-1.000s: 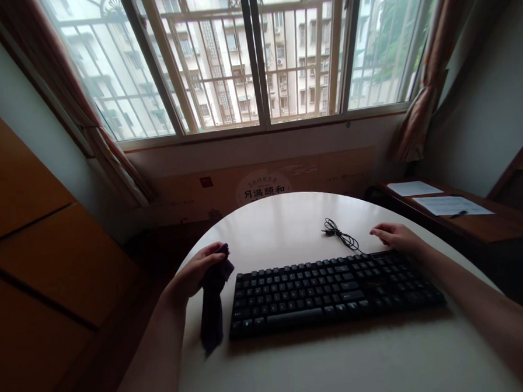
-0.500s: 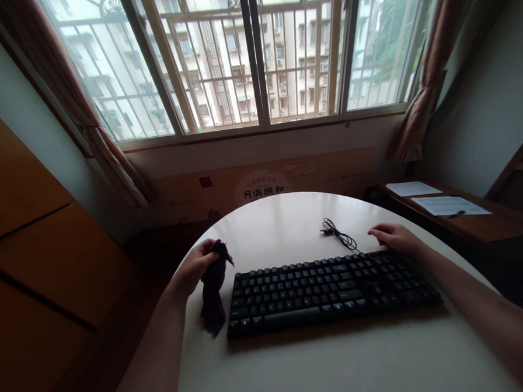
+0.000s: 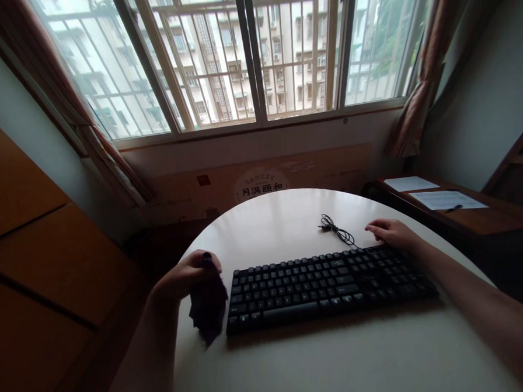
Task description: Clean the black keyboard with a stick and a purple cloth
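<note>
My left hand (image 3: 194, 271) is closed on the upper end of a dark purple cloth (image 3: 209, 307). The cloth hangs down beside the left end of a black keyboard (image 3: 297, 288), close to the table surface. At the keyboard's back right corner rests my right hand (image 3: 392, 233), its fingers loosely curled together with nothing visible in them. My right forearm runs along the keyboard's right end and hides part of that edge. Behind the keyboard lies its bundled black cable (image 3: 337, 232), just left of my right fingers.
The keyboard lies on a white table (image 3: 322, 356) with a rounded far edge. To the right stands a brown wooden desk (image 3: 499, 215) with papers (image 3: 448, 199) and a pen (image 3: 454, 208). An orange-brown cabinet (image 3: 32, 260) is at the left, and a barred window (image 3: 254, 62) lies ahead.
My left hand has turned and moved slightly left and down, and the cloth now hangs wider. The right hand stays at the keyboard's corner. The view has shifted slightly.
</note>
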Tool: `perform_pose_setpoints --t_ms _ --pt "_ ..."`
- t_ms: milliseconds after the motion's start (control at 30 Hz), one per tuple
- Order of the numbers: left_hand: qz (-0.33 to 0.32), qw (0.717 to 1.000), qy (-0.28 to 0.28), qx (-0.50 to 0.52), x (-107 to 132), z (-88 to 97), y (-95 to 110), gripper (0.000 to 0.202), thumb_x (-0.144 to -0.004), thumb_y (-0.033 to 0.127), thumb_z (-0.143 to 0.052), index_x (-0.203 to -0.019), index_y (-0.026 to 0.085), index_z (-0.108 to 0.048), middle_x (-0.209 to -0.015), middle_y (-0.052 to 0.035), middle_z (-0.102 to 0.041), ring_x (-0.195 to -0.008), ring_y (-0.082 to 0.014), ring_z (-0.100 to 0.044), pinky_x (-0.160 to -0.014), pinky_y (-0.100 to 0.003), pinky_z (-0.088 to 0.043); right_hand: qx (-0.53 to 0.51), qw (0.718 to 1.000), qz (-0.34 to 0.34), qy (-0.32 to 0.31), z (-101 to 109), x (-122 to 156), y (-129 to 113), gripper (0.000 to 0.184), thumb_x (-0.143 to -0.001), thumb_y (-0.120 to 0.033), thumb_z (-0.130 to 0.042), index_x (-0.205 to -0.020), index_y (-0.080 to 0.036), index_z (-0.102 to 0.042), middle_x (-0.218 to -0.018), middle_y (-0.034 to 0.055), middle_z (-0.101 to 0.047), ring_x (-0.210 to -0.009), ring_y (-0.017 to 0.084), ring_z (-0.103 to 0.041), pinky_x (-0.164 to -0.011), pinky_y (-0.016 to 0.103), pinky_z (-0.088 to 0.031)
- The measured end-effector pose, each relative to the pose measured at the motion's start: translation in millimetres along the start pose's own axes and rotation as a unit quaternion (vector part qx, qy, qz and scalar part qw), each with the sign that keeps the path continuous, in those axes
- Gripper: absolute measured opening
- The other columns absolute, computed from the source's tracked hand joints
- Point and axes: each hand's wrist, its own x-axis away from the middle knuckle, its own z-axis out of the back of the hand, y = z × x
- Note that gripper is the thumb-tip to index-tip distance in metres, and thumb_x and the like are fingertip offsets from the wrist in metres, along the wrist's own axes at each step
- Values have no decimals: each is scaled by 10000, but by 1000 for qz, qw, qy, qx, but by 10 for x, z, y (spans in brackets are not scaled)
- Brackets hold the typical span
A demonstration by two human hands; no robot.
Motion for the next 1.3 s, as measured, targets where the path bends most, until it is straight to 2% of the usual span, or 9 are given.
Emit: perform_pose_setpoints --t_ms 100,200,267,367,533,767,1033,1133,1300 --pt "85 985 -11 -149 -137 -161 37 362 -668 478 -723 -798 142 -692 -742 -50 -683 -678 -204 -613 -611 -282 -476 0 1000 2 0 3 7 -8 441 -783 -544 -571 -945 -148 -675 -656 26 -592 -538 102 -518 -512 198 -410" --pt "87 965 16 -247 -237 -240 17 412 -674 500 -690 -899 156 -664 -848 -38 -687 -802 -235 -618 -677 -286 -469 1 1000 3 -1 6 14 -13 446 -781 -547 -572 -946 -146 -677 -655 28 -593 -537 101 -515 -514 199 -409" --pt "89 958 34 -269 -258 -238 -10 465 -665 513 -686 -969 165 -641 -929 -42 -686 -878 -252 -613 -727 -292 -467 0 1000 3 0 6 18 -15 447 -778 -550 -575 -942 -146 -678 -656 27 -593 -537 101 -515 -514 199 -410" --pt "120 951 30 -283 -261 -223 -46 534 -670 561 -661 -1034 172 -634 -999 -54 -685 -935 -269 -607 -757 -299 -462 -1 1000 3 0 3 21 -18 446 -781 -550 -573 -942 -147 -676 -656 27 -593 -539 101 -516 -510 198 -409" --pt "137 935 16 -326 -296 -270 -75 551 -693 641 -582 -968 175 -686 -947 -57 -703 -898 -274 -607 -734 -307 -446 -7 1000 -4 -4 -4 8 -17 443 -772 -544 -581 -948 -149 -677 -656 26 -596 -527 98 -510 -500 196 -405" --pt "130 948 13 -290 -300 -247 -101 518 -697 604 -611 -1006 198 -702 -1072 -44 -701 -986 -268 -602 -833 -298 -460 -13 1000 -5 -9 -17 -29 24 442 -772 -538 -580 -946 -143 -674 -654 29 -597 -518 93 -508 -497 191 -407" --pt "186 966 -33 -175 -259 -180 -126 554 -664 603 -679 -1030 188 -674 -1010 -49 -698 -917 -245 -622 -729 -275 -481 -4 1000 0 -8 -14 -19 14 443 -784 -535 -566 -959 -143 -674 -668 33 -606 -519 94 -517 -496 192 -411" --pt "179 965 -43 -186 -277 -201 -104 531 -661 604 -683 -977 177 -681 -978 -53 -700 -884 -242 -623 -714 -275 -473 15 1000 6 -5 -22 -4 -30 432 -787 -531 -560 -951 -147 -675 -673 31 -612 -529 98 -530 -512 196 -420" --pt "162 956 -17 -246 -325 -241 -97 517 -662 623 -664 -918 176 -695 -919 -49 -710 -855 -250 -627 -705 -286 -465 32 999 13 0 -31 25 -98 426 -790 -526 -552 -939 -147 -676 -675 35 -617 -545 106 -545 -532 202 -429"
